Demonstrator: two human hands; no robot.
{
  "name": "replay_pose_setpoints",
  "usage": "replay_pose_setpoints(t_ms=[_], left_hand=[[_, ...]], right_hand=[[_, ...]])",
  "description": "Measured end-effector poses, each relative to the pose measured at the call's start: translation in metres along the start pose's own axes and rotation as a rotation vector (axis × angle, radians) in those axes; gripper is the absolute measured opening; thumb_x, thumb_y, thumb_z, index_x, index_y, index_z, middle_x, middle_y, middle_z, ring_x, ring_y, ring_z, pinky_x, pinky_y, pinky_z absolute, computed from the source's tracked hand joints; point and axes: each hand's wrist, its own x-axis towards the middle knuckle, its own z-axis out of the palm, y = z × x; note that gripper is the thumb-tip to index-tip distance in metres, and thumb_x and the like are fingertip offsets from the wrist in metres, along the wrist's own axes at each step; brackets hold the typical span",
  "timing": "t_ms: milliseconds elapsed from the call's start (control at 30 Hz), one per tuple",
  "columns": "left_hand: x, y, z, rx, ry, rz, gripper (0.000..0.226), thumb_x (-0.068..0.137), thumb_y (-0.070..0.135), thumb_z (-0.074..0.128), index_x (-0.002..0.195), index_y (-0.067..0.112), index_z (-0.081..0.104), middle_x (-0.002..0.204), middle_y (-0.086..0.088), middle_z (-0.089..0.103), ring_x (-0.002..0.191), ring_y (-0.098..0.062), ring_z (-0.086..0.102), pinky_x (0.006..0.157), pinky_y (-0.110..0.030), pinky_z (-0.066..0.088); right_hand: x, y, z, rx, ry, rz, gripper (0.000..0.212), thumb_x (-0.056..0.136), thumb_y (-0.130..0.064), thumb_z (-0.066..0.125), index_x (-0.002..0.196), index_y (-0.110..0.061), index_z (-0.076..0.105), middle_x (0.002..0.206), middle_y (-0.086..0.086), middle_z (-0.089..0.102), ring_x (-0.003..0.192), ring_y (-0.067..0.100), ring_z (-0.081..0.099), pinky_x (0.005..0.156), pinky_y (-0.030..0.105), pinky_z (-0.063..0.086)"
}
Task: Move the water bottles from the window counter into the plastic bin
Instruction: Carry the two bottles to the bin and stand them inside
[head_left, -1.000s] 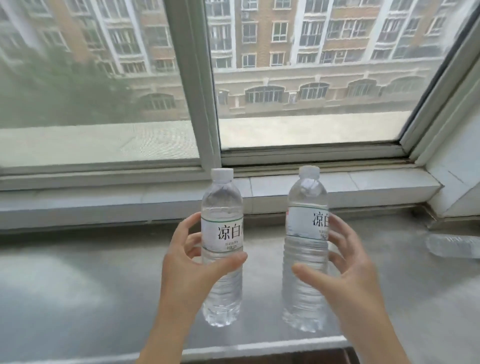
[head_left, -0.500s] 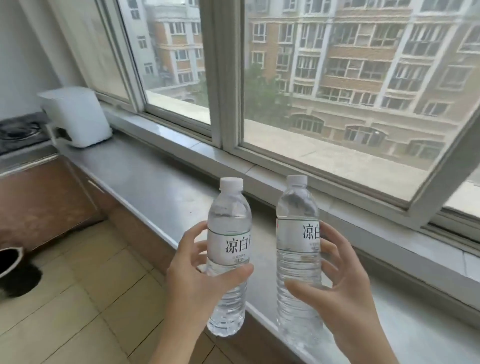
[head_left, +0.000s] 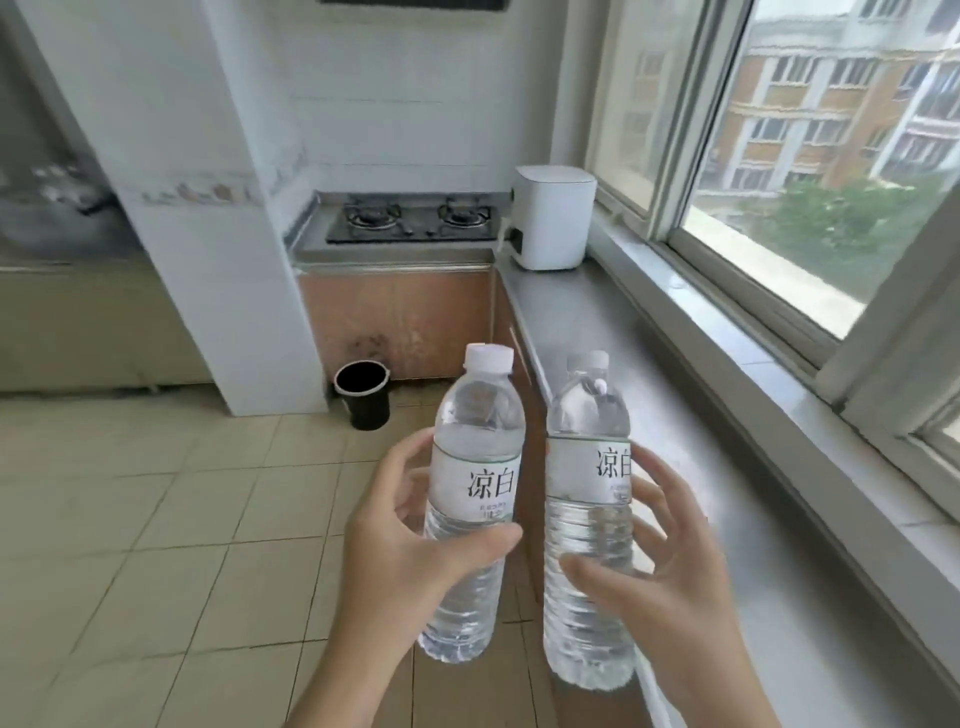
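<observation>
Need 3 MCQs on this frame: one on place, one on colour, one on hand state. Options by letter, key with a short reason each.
1. Where does the white appliance stand?
A. On the floor beside the black bucket
B. On the counter corner next to the gas stove
C. On the window sill, right of both bottles

2. What colour are the bottle caps?
A. White
B. Blue
C. Red

3. What is the left hand doing?
A. Hanging open, holding nothing
B. Pressing flat on the counter
C. Gripping a water bottle upright

Key:
1 B: it sits on the counter just right of the gas stove, far from the black bucket.
2 A: the left bottle and the right bottle both have white caps.
3 C: fingers and thumb wrap round the left bottle; the right hand holds the other likewise.
</observation>
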Motion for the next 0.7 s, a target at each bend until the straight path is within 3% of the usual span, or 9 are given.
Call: replay_pose_setpoints(t_ms=[100,267,367,433,567,700], left_hand=[[0.027,-0.001,-0.014,0.028,0.127,-0.017,0.084,0.036,0.033,0.093,0.106,0.062,0.056,0.102,0.027,0.07,0.096,0.006,0.065,0.083,-0.025,0.05],[0.06,-0.007,-0.044,0.074,0.326,-0.032,0.086,0.036,0.037,0.092,0.112,0.058,0.057,0.105,0.024,0.071,0.101,0.0,0.066,0.092,-0.035,0.052],[0.071,-0.014,-0.071,0.085,0.451,-0.062,0.087,0.035,0.039,0.091,0.112,0.059,0.057,0.104,0.025,0.071,0.1,0.001,0.065,0.089,-0.031,0.05],[0.078,-0.019,-0.091,0.09,0.533,-0.095,0.087,0.034,0.039,0.091,0.11,0.061,0.056,0.102,0.025,0.071,0.098,0.003,0.065,0.084,-0.027,0.049],[0.1,-0.031,-0.137,0.08,0.65,-0.159,0.085,0.03,0.041,0.089,0.104,0.067,0.054,0.101,0.02,0.073,0.094,0.004,0.065,0.076,-0.023,0.046],[0.136,-0.045,-0.189,0.075,0.721,-0.162,0.086,0.032,0.038,0.091,0.104,0.067,0.054,0.1,0.021,0.073,0.093,0.005,0.065,0.074,-0.024,0.045]], right_hand=[[0.046,0.002,0.027,0.013,-0.126,-0.013,0.091,0.046,-0.008,0.084,0.12,-0.051,0.053,0.113,-0.016,0.065,0.101,0.01,0.066,0.074,0.036,0.057],[0.104,0.004,0.08,0.038,-0.36,-0.049,0.091,0.053,0.003,0.09,0.116,-0.052,0.053,0.109,-0.019,0.066,0.098,0.001,0.064,0.062,0.014,0.052],[0.128,0.004,0.118,0.042,-0.481,-0.041,0.092,0.049,-0.009,0.09,0.12,-0.051,0.052,0.115,-0.017,0.066,0.103,0.005,0.064,0.064,0.02,0.054],[0.142,0.005,0.148,0.046,-0.553,-0.048,0.093,0.053,-0.001,0.09,0.123,-0.049,0.052,0.115,-0.017,0.065,0.105,0.006,0.063,0.071,0.021,0.051],[0.166,0.006,0.216,0.068,-0.67,-0.07,0.09,0.059,0.009,0.082,0.124,-0.045,0.052,0.112,-0.024,0.065,0.1,-0.007,0.061,0.068,0.012,0.052],[0.192,0.007,0.291,0.08,-0.74,-0.09,0.091,0.055,0.002,0.086,0.122,-0.049,0.052,0.116,-0.019,0.064,0.104,0.0,0.063,0.078,0.026,0.052]])
